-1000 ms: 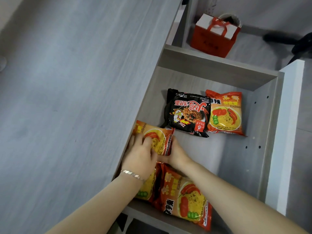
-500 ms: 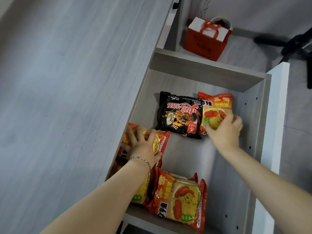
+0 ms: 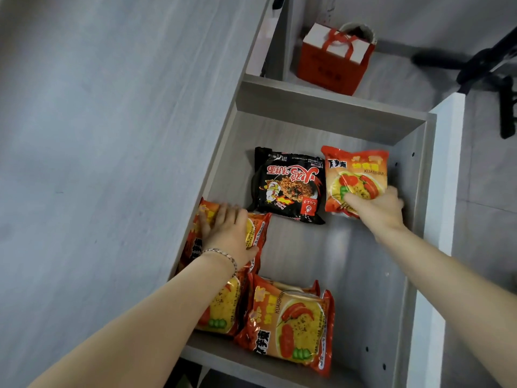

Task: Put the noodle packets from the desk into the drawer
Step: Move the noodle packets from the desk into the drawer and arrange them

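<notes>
The grey drawer (image 3: 321, 107) stands open beside the desk top (image 3: 112, 163). A black noodle packet (image 3: 288, 183) lies at its far middle, with an orange noodle packet (image 3: 355, 172) right of it. My right hand (image 3: 375, 211) grips that orange packet's near edge. My left hand (image 3: 226, 233) lies flat, fingers spread, on another orange packet (image 3: 258, 228) at the drawer's left side, partly under the desk top. Two more orange packets (image 3: 293, 323) (image 3: 221, 306) lie at the near end; my left forearm covers part of one.
The drawer's white front panel (image 3: 444, 177) runs along the right. A red gift bag (image 3: 333, 60) stands on the floor beyond the drawer. A black chair base (image 3: 489, 65) is at the top right. Bare drawer floor (image 3: 321, 253) shows between the packets.
My right hand left the packet at the drawer's left side, crossed to the far right and took hold of the orange packet there. My left hand stayed flat on the left packet.
</notes>
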The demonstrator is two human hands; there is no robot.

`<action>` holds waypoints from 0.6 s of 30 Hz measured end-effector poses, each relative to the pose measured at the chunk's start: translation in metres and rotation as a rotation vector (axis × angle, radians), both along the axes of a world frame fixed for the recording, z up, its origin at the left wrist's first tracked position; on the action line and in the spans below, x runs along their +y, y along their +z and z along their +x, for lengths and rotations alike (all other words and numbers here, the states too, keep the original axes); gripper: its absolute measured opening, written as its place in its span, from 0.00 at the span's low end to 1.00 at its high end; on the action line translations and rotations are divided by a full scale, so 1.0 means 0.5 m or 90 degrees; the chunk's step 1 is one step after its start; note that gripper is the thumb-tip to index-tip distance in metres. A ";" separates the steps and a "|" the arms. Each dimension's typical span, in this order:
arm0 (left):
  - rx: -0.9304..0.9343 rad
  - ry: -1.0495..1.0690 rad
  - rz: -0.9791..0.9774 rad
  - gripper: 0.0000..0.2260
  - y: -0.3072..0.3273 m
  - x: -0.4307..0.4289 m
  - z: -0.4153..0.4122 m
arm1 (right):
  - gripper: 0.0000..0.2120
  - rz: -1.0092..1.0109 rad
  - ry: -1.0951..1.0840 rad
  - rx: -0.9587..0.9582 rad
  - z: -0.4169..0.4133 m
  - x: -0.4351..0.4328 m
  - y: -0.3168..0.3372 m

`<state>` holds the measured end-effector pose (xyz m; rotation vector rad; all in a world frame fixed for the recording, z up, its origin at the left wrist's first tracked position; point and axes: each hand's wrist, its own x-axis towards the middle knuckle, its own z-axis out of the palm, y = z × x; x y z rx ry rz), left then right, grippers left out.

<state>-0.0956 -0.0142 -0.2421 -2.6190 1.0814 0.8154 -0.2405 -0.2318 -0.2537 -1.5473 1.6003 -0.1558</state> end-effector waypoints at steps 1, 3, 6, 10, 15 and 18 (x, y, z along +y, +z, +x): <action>0.001 -0.001 -0.007 0.34 0.001 0.001 0.003 | 0.36 -0.061 0.076 -0.021 -0.005 0.009 0.017; 0.003 -0.008 -0.019 0.34 0.003 0.006 0.008 | 0.37 -0.101 0.264 -0.085 -0.011 0.029 0.054; 0.015 -0.019 -0.027 0.36 0.004 0.011 0.020 | 0.43 -0.026 0.573 -0.080 -0.018 0.060 0.082; 0.031 -0.042 -0.010 0.35 0.005 0.009 0.027 | 0.46 -0.018 0.841 0.081 -0.028 0.083 0.054; 0.019 -0.050 0.016 0.35 0.004 0.001 0.027 | 0.50 0.045 0.818 0.139 -0.017 0.115 -0.011; 0.016 -0.076 0.039 0.38 0.002 -0.005 0.031 | 0.47 0.141 0.722 0.113 -0.005 0.131 -0.029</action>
